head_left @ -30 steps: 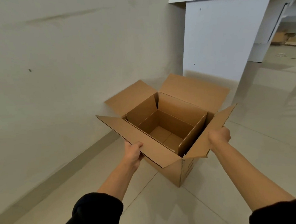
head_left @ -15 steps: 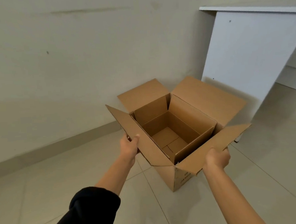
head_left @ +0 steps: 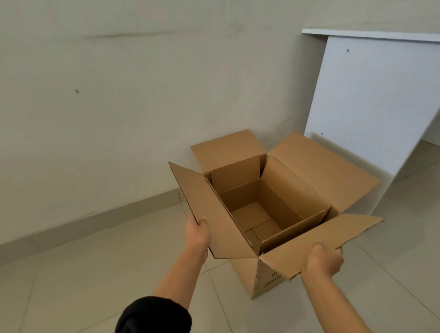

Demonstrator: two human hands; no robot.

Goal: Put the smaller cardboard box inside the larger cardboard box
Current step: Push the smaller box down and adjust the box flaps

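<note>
The larger cardboard box (head_left: 324,176) sits low on the tiled floor near the wall, with all its top flaps spread outward. Inside it I see brown inner walls and upright flaps (head_left: 293,228) that look like a smaller open box nested within; I cannot tell this for sure. Its bottom (head_left: 252,213) is bare. My left hand (head_left: 197,236) grips the edge of the left flap. My right hand (head_left: 324,261) grips the near flap from underneath, thumb on top. Printed letters show on the box's near side.
A white desk panel (head_left: 369,105) stands right behind the box on the right, its top edge overhanging. A plain wall (head_left: 107,109) with a low skirting runs along the left and back. Pale floor tiles (head_left: 67,291) lie to the left and front.
The box has moved down and turned slightly, ending near the wall beside the white desk. Both hands have kept their hold on the same flaps.
</note>
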